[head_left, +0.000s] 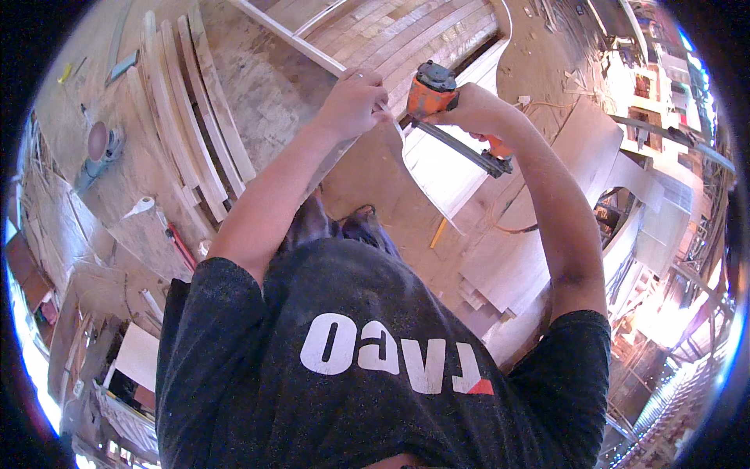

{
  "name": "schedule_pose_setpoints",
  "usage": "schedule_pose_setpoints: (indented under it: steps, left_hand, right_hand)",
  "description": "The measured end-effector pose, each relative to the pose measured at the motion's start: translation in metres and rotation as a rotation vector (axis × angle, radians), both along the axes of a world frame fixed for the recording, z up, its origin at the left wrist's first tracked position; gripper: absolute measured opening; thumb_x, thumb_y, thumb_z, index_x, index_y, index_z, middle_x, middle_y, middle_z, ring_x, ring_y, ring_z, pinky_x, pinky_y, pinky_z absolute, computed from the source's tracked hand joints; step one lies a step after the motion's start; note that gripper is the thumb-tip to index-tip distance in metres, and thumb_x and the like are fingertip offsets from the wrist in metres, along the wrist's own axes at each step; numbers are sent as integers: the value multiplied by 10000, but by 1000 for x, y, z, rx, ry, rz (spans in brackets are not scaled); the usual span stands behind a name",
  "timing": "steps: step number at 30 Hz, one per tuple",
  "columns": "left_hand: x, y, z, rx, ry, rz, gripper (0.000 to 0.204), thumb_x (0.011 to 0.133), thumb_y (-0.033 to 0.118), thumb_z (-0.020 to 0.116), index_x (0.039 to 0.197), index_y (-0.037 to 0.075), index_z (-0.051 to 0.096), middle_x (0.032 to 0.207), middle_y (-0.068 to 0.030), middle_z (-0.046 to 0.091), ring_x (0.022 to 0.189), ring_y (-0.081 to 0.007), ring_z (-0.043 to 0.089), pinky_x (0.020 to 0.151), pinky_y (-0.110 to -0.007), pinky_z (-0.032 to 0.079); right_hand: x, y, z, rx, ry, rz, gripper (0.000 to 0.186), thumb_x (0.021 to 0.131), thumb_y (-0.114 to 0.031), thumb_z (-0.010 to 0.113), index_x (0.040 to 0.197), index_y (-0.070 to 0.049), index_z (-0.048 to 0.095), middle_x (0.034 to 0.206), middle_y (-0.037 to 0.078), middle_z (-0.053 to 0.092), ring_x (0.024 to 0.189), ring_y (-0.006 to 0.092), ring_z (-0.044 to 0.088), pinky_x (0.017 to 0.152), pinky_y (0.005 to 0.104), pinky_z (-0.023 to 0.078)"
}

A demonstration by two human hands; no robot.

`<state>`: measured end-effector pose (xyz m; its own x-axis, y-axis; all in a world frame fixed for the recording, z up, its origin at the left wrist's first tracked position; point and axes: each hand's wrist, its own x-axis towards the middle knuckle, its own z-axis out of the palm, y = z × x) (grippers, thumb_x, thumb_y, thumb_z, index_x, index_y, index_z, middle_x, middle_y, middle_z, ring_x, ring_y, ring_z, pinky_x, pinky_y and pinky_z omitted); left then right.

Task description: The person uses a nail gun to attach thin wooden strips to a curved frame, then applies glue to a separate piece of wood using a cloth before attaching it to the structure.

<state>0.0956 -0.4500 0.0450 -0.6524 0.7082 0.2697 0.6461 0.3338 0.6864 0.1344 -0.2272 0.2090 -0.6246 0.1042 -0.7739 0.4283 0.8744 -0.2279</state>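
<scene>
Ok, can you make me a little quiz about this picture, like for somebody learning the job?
1. Pick one: how is the orange and black power tool being held?
A) in the left hand only
B) in the right hand only
C) in both hands

2. True or false: in the picture, the long pale boards lie to the left of the person's left hand.

3. Fill in the colour: below the tool in the picture, to the right of the person's feet, lies a thin ____ stick.

Key:
1. B, the right hand grips it.
2. True.
3. Yellow.
</scene>
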Motion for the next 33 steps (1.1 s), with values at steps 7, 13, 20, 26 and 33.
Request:
schedule_pose_setpoints:
  steps: [7,13,20,26,33]
  left_hand:
    - [-1,1,-6,77,55,21,240,720,242,860,844,101,710,966,-64,652,1042,-282,635,1058,-471,412]
    - [0,4,-4,35,76,19,264,685,274,882,832,102,745,973,-57,661,1108,-269,629,1061,-448,423]
    - [0,3,-7,32,82,35,262,676,249,888,848,110,747,961,-44,654,1087,-264,638,1057,-439,421]
    - [-1,3,-9,35,90,18,268,684,259,883,853,105,742,948,-43,649,1072,-262,642,1061,-453,412]
    - [-3,4,-5,38,73,11,256,690,260,884,833,105,739,947,-53,650,1042,-269,649,1066,-447,417]
  right_hand:
    - [-3,-15,-8,77,25,102,470,780,-448,834,1016,-48,758,755,113,722,557,198,649,511,343,543]
    - [1,-8,-31,66,124,171,425,800,-409,834,1047,-69,771,674,63,656,498,163,588,471,317,518]
    - [-7,-11,-20,66,9,61,423,799,-394,843,1022,-45,758,614,48,602,467,155,563,428,329,480]
    - [-3,-9,-20,34,-2,44,394,820,-379,828,995,-36,746,590,34,572,444,148,544,414,325,463]
    - [-7,-6,-28,92,12,114,411,809,-402,820,979,-37,735,606,70,591,479,173,583,449,341,500]
